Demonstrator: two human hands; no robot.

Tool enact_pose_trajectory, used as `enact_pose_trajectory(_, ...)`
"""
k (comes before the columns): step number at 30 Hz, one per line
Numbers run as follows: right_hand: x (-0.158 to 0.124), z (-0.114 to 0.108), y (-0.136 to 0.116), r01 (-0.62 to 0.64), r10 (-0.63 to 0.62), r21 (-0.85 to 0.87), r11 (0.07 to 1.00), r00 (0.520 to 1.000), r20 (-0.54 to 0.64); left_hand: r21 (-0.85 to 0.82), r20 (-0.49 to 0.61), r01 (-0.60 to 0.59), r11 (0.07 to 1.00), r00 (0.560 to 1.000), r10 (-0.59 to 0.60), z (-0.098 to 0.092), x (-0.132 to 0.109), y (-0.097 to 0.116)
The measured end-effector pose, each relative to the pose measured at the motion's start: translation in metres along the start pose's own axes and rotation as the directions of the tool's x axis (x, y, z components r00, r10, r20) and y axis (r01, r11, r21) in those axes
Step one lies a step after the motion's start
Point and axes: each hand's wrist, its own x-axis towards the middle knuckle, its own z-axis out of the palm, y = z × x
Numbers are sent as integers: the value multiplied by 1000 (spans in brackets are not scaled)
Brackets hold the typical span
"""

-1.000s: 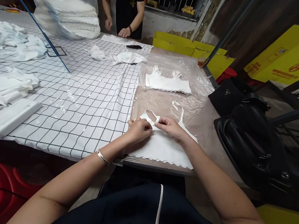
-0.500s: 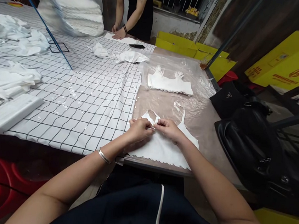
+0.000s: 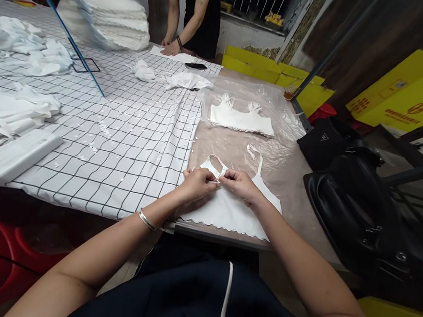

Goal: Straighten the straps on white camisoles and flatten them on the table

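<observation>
A white bra top (image 3: pixel 236 209) with a scalloped hem lies flat at the table's front edge. Its left shoulder strap (image 3: pixel 217 160) loops up and comes down between my hands. My left hand (image 3: pixel 198 183) pinches the strap end, with the fingertips closed near a small fitting too small to make out. From the other side, my right hand (image 3: pixel 239 182) holds the strap between thumb and forefinger, its fingertips almost touching the left ones. The right strap (image 3: pixel 259 162) lies loose on the plastic.
Beyond the top lies another white bra top (image 3: pixel 242 119). Several white garments (image 3: pixel 22 50) are heaped at left near a white box-like object (image 3: pixel 17 158). Black bags (image 3: pixel 357 209) sit at right. Across the table, a co-worker's hands (image 3: pixel 172 47) press white cloth by a phone (image 3: pixel 196 66).
The whole view has shifted very slightly. Both hands keep their pinch on the strap at nearly the same spot.
</observation>
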Motion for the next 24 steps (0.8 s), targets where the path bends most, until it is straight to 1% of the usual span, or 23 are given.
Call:
enact_pose_trajectory(5,1,2,2,31,-32,-45,999,999,-20,-2,-2,-4,1000,1000,4,0,1,-1)
enact_pose_trajectory(8,1,0,6,60,-61,-85,995,998,-11,-19,-1,-4,1000,1000,4,1,0,-2)
enact_pose_trajectory(14,2,-11,6,116,-129,-289,950,991,-27,-21,-27,-13,1000,1000,12,1,0,-3)
enact_pose_trajectory(17,4,-12,4,139,-154,-328,934,988,-20,31,2,-18,999,1000,18,0,0,-1)
enact_pose_trajectory(18,4,-11,4,133,-143,-306,943,990,-9,79,-5,-20,997,1000,21,0,-2,-1)
enact_pose_trajectory(19,4,-10,3,116,-120,-266,957,993,0,147,-39,-29,989,999,35,0,-6,-1)
enact_pose_trajectory(20,3,-9,3,87,-88,-211,974,996,7,230,-90,-50,972,993,73,1,-11,-1)
enact_pose_trajectory(21,3,-7,2,50,-49,-140,989,999,11,319,-137,-91,943,981,140,3,-18,-3)
enact_pose_trajectory(22,2,-6,0,6,-5,-57,998,1000,15,404,-157,-155,902,959,235,5,-26,-6)
enact_pose_trajectory(23,2,-4,-2,-38,37,30,999,999,21,472,-133,-241,848,932,338,9,-34,-9)
enact_pose_trajectory(24,4,-3,-6,-78,74,120,990,997,36,514,-65,-340,788,900,431,13,-44,-14)
